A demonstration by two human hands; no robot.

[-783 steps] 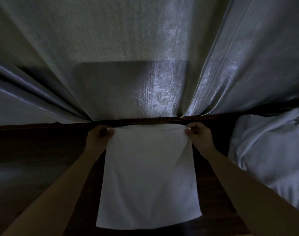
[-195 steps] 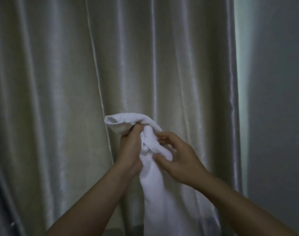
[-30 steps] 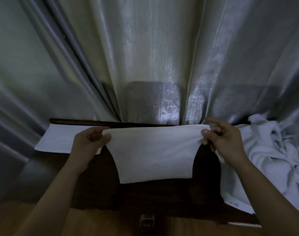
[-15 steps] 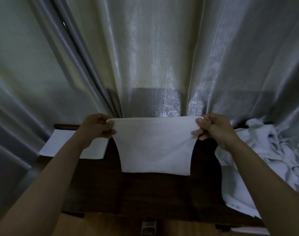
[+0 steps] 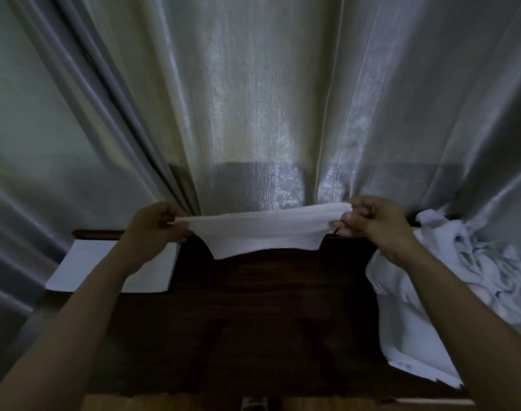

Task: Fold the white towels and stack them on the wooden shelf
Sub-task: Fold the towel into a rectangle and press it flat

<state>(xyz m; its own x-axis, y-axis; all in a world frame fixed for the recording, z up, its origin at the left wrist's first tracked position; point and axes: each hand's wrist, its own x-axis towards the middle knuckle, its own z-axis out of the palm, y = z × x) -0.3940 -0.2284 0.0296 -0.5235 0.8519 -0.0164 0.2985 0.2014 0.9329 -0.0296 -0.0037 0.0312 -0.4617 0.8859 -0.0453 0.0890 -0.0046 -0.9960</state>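
Observation:
A white towel (image 5: 262, 232) is stretched in the air between my two hands, above the dark wooden shelf (image 5: 253, 321). My left hand (image 5: 158, 223) pinches its left top corner and my right hand (image 5: 371, 222) pinches its right top corner. The towel hangs short, its lower edge just above the shelf's far part. A folded white towel (image 5: 84, 268) lies flat at the shelf's left end, partly hidden by my left forearm. A crumpled heap of white towels (image 5: 460, 286) sits at the right end.
A shiny grey curtain (image 5: 268, 99) hangs right behind the shelf and drapes down at both sides. A lighter wooden floor strip (image 5: 164, 403) shows below the shelf's front edge.
The towel has swung up and away from me, so it now looks much shorter than half a second ago. Both hands keep their hold on its corners.

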